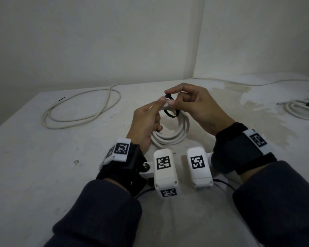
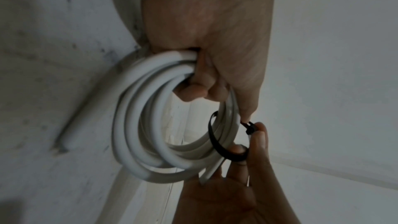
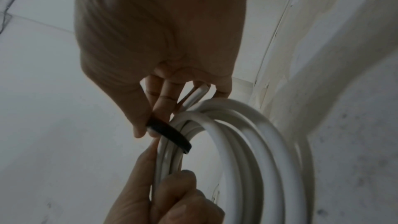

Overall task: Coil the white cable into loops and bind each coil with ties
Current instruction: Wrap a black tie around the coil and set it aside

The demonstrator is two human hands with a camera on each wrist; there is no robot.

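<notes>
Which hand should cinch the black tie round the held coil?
Right, probably. The right hand already pinches the black tie at its head, looped loosely round the coil. The left hand grips the coil, steadying it.

A bare, unfinished room serving as a makeshift work area: plain whitewashed walls [image 1: 96, 41] meet in a corner behind a rough, stained white concrete slab [image 1: 43, 166], where loose loops of white cable [image 1: 82, 107] lie.
</notes>
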